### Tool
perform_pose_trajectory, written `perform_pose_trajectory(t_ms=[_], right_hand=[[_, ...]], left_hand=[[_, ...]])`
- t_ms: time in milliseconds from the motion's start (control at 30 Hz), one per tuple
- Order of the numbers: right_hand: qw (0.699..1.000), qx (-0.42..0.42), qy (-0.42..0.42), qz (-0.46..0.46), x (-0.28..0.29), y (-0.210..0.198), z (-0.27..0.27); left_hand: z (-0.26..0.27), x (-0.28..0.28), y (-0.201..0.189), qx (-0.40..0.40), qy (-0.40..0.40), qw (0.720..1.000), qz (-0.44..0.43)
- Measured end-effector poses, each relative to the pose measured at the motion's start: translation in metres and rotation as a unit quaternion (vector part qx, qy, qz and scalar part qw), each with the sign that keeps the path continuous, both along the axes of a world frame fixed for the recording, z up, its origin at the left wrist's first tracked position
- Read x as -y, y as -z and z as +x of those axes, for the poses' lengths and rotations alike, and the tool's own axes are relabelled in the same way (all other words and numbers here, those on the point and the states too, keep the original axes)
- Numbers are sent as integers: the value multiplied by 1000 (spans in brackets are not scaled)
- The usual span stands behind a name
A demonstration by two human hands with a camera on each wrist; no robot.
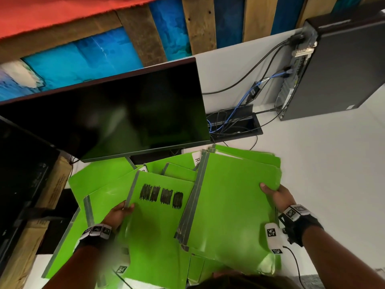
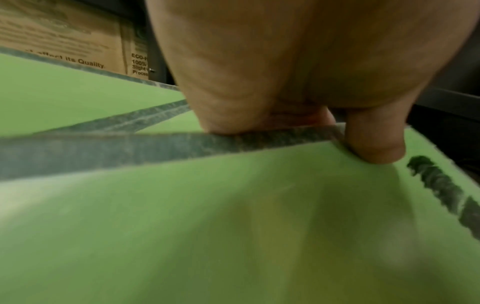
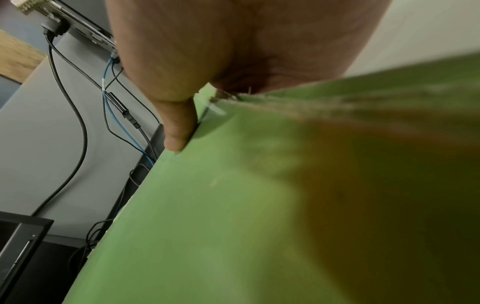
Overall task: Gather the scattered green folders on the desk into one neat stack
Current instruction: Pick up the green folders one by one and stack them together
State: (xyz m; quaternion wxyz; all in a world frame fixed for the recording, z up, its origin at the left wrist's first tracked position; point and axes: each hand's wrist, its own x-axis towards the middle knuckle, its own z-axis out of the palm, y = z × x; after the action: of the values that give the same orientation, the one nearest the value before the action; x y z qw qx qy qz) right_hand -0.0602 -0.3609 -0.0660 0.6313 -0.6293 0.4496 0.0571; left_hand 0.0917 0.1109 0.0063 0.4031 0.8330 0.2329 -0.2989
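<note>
Several green folders with grey spines lie overlapping on the white desk [image 1: 323,163]. My right hand [image 1: 275,193] grips the right edge of a stack of green folders [image 1: 233,197], thumb on top; the same stack of folders [image 3: 233,205] fills the right wrist view under my thumb [image 3: 176,131]. My left hand [image 1: 123,210] pinches the grey spine edge of a folder with black scribbles [image 1: 160,205], thumb on its cover. That scribbled folder [image 2: 233,216] shows under my thumb [image 2: 374,144] in the left wrist view. More loose folders [image 1: 93,184] lie beneath and to the left.
A dark monitor [image 1: 116,113] stands just behind the folders. A second screen [image 1: 18,174] and a cardboard box [image 1: 52,184] are at the left. A computer tower [image 1: 341,65] with cables [image 1: 250,84] and a cable tray [image 1: 235,124] sit at the back right.
</note>
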Motion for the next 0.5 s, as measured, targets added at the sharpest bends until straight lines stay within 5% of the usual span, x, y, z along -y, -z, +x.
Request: perform_pose_trajectory(t_ms=[500], right_hand=[[1000,-7,4,-5,2,-3,1]], left_hand=[[-6,29,-30,-36,59,997,-34]])
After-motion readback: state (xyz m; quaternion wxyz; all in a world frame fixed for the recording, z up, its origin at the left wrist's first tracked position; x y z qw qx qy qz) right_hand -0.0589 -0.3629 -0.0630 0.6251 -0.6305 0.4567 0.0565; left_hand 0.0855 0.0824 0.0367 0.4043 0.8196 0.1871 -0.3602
